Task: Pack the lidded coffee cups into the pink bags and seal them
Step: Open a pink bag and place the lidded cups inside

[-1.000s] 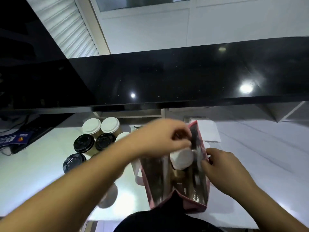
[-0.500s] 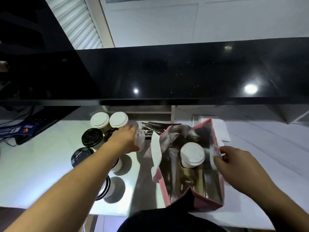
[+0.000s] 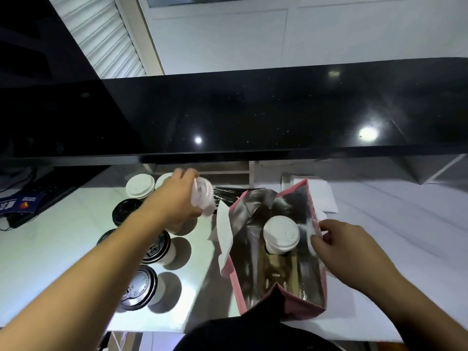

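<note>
A pink bag (image 3: 301,312) with a silver foil lining stands open on the white counter. One white-lidded cup (image 3: 281,235) sits inside it. My right hand (image 3: 347,252) pinches the bag's right rim and holds it open. My left hand (image 3: 177,201) grips a second white-lidded cup (image 3: 203,196), lifted and tilted just left of the bag. More cups stand at the left: a white-lidded one (image 3: 140,185) at the back and several black-lidded ones (image 3: 138,287) nearer me.
A black glossy shelf (image 3: 253,112) overhangs the back of the counter. A white paper flap (image 3: 224,225) hangs at the bag's left rim. Dark sticks (image 3: 226,193) lie behind the bag, flat white papers (image 3: 326,196) at the right, a keyboard and cables at far left.
My left hand left the bag after setting a cup inside, reached to the cup group, and now lifts another white-lidded cup towards the bag. My right hand kept hold of the rim.
</note>
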Motion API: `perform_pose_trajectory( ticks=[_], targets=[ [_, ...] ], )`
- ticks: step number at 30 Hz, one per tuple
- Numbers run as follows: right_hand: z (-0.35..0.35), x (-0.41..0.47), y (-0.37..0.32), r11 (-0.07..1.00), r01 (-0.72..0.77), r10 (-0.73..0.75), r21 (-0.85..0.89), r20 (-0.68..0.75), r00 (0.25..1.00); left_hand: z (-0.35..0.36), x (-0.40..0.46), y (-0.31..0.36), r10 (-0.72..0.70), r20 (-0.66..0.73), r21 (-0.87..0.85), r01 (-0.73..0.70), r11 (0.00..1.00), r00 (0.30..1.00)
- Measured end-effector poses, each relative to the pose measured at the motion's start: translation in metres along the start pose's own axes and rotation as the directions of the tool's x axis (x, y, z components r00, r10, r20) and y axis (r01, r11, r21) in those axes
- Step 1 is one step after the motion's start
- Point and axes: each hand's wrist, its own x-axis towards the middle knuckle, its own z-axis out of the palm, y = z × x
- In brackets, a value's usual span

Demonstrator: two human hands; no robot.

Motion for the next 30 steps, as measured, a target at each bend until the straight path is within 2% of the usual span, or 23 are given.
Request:
perform_pose_trajectory(
  ticks=[3, 6, 9, 11, 13, 16, 18, 22, 30],
  targets=[
    [-0.002, 0.001, 0.002, 1.0, 0.016, -0.016, 0.002, 0.009, 1.0, -0.057, -0.023, 0.024, 0.076, -0.127, -0.043, -0.082, 0.996, 0.989],
    [-0.002, 0.001, 0.002, 0.999, 0.031, -0.032, 0.009, 0.017, 0.999, -0.107, -0.054, 0.058, 0.162, -0.293, -0.024, -0.176, 0.984, 0.942],
    [-0.002, 0.001, 0.003, 0.999, 0.05, -0.05, 0.018, 0.032, 0.998, -0.138, -0.084, 0.099, 0.26, -0.365, -0.042, -0.295, 0.955, 0.894],
    [-0.002, 0.001, 0.003, 0.999, 0.049, -0.05, 0.023, 0.041, 0.998, -0.145, -0.096, 0.125, 0.331, -0.309, -0.065, -0.367, 0.928, 0.892],
    [-0.003, 0.002, 0.005, 0.999, 0.041, -0.042, 0.03, 0.051, 0.998, -0.142, -0.098, 0.145, 0.388, -0.172, -0.043, -0.4, 0.915, 0.906],
    [-0.005, 0.002, 0.008, 0.998, 0.041, -0.043, 0.038, 0.058, 0.997, -0.114, -0.09, 0.169, 0.439, 0.041, 0.077, -0.441, 0.894, 0.898],
    [-0.006, 0.001, 0.011, 0.998, 0.044, -0.045, 0.034, 0.043, 0.998, -0.086, -0.084, 0.179, 0.463, 0.128, 0.162, -0.479, 0.863, 0.877],
    [-0.006, -0.001, 0.017, 0.998, 0.024, -0.026, 0.051, 0.033, 0.999, -0.033, -0.077, 0.188, 0.524, 0.178, 0.229, -0.553, 0.801, 0.833],
    [-0.007, -0.003, 0.02, 0.997, 0.052, -0.053, 0.059, 0.005, 0.999, 0.038, -0.072, 0.185, 0.518, 0.313, 0.173, -0.584, 0.793, 0.796]
  ],
)
